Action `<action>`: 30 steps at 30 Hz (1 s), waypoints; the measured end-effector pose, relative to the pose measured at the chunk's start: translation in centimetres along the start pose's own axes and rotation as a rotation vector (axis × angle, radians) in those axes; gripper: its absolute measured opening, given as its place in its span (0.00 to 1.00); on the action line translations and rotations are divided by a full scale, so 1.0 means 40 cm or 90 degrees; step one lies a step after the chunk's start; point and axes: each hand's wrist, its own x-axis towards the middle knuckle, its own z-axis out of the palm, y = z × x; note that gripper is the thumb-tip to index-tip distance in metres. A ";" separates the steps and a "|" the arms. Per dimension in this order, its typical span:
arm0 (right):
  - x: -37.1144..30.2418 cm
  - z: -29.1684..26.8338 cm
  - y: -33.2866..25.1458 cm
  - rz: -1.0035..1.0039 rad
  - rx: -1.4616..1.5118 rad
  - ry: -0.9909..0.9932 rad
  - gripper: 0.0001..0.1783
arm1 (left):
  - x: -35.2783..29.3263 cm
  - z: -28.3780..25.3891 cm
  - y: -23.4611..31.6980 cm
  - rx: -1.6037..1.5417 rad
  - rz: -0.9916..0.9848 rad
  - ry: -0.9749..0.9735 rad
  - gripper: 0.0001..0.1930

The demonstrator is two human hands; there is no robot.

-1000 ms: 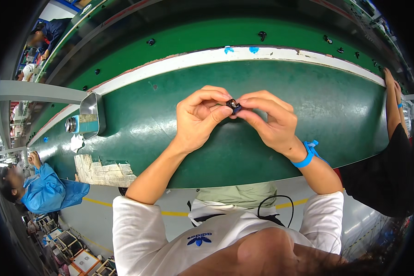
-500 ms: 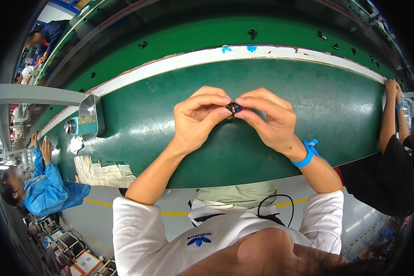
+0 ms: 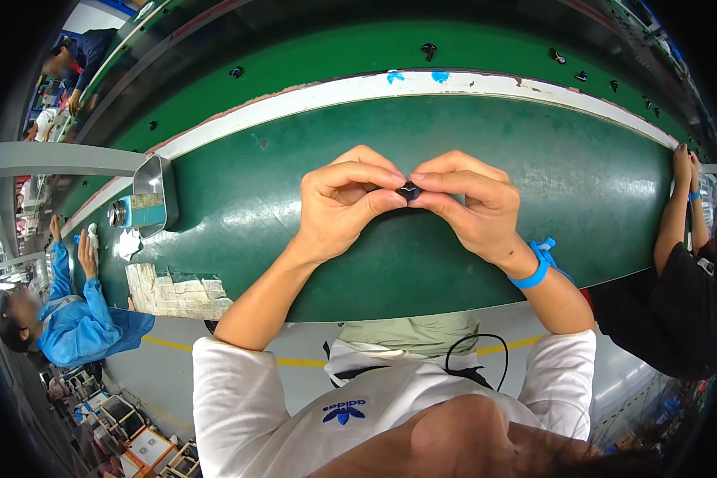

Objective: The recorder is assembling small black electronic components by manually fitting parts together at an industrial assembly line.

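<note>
A small black part (image 3: 409,191) is pinched between the fingertips of both hands above the green workbench (image 3: 534,167). My left hand (image 3: 344,203) grips it from the left with thumb and forefinger. My right hand (image 3: 468,204) grips it from the right; a blue band (image 3: 534,267) circles that wrist. Most of the part is hidden by my fingers.
A metal tray (image 3: 153,191) with a small cylinder stands at the bench's left end, next to taped paper (image 3: 175,293). Several black parts (image 3: 429,50) ride the green conveyor behind a white strip. A person in blue (image 3: 72,311) works at left; another person's arm (image 3: 679,215) rests at right.
My hands stay together on the black part, fingers shifting slightly around it. The person on the left has raised their arms; parts on the conveyor have moved along.
</note>
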 end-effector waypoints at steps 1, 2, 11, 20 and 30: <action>0.000 -0.002 0.000 0.008 0.007 -0.007 0.12 | -0.002 0.000 -0.003 -0.007 -0.005 0.004 0.10; -0.002 -0.003 -0.001 0.017 0.015 -0.014 0.12 | -0.003 0.001 -0.006 -0.014 -0.012 0.009 0.10; -0.003 0.003 0.001 0.011 0.016 -0.002 0.13 | 0.006 0.009 0.002 0.016 0.046 0.003 0.10; 0.000 -0.006 0.004 -0.039 -0.004 -0.019 0.13 | 0.005 0.009 0.007 0.034 0.048 -0.008 0.10; 0.003 -0.008 0.002 -0.062 -0.045 -0.036 0.12 | 0.004 0.004 0.010 0.028 0.032 -0.008 0.09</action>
